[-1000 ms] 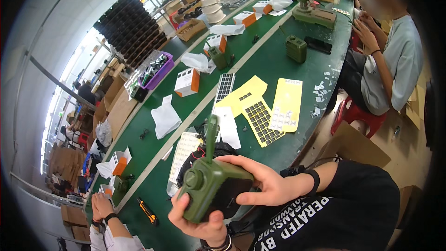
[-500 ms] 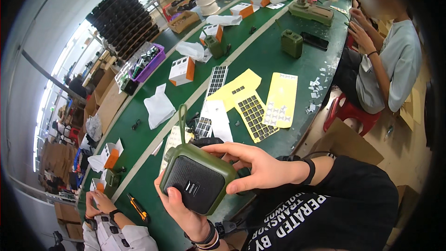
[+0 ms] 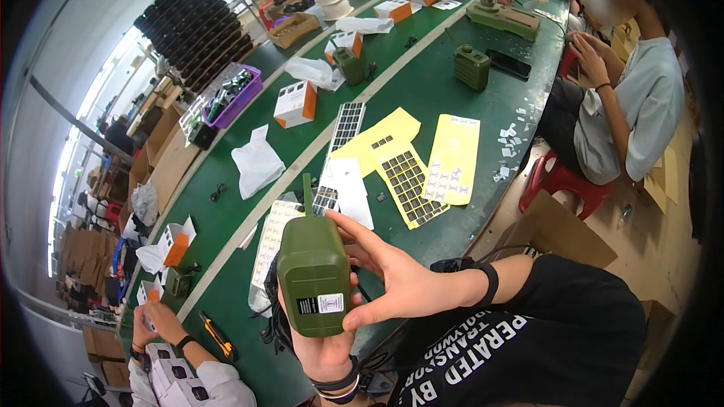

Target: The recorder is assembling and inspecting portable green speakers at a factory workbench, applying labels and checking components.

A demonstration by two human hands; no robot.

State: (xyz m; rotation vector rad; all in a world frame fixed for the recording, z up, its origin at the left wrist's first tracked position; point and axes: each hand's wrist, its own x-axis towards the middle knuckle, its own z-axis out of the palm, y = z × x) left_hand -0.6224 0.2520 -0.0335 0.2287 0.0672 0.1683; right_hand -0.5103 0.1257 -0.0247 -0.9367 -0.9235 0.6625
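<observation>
A small green portable speaker (image 3: 313,256) is held up above the near edge of the table, turned so that a plain green face with a black and white label (image 3: 330,304) shows. Its strap loop (image 3: 307,192) rises from the top. My left hand (image 3: 326,353) supports it from below and behind, most of its fingers hidden. From the right, my right hand (image 3: 388,275) grips the side, thumb near the label and fingers at the upper edge. Just beyond lie sheets of stickers: a yellow sheet with dark squares (image 3: 411,188), a paler yellow one (image 3: 455,154) and a white one (image 3: 351,188).
A green table (image 3: 302,152) curves away with orange-white boxes (image 3: 295,104), white bags (image 3: 256,164) and another green speaker (image 3: 471,68) beside a black phone (image 3: 509,65). A purple basket (image 3: 235,98) stands left. An orange cutter (image 3: 217,335) lies near a co-worker's hands (image 3: 158,324). Another person sits right.
The speaker has been turned in my hands: its black grille faced up before, and now the green face with the label does. My left thumb has left the grille.
</observation>
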